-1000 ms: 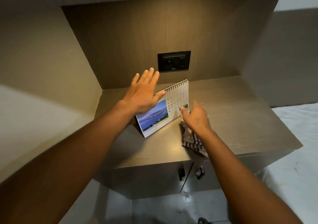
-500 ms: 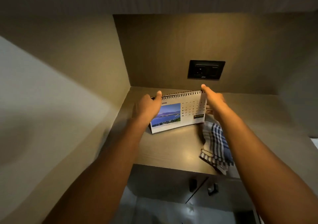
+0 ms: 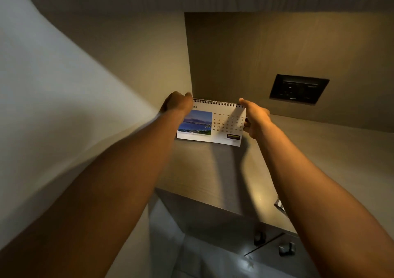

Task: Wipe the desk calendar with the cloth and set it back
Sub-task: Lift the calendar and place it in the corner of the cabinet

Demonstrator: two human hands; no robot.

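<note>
The desk calendar [image 3: 213, 124], white with a spiral top, a blue landscape photo and a date grid, stands upright on the wooden shelf [image 3: 213, 171] near the back left corner. My left hand [image 3: 178, 105] grips its upper left corner. My right hand [image 3: 254, 117] holds its right edge, thumb at the spiral. Only a small striped edge of the cloth [image 3: 279, 206] shows at the shelf's front right, beside my right forearm, which hides the rest of it.
A black socket plate [image 3: 298, 89] sits on the back wall to the right. A side panel closes the shelf on the left. Below the shelf front are cabinet doors with two dark knobs [image 3: 286, 249].
Both hands went from hovering to holding the calendar at its two ends and moved it back toward the left corner. The cloth stayed on the shelf front. The camera swung left.
</note>
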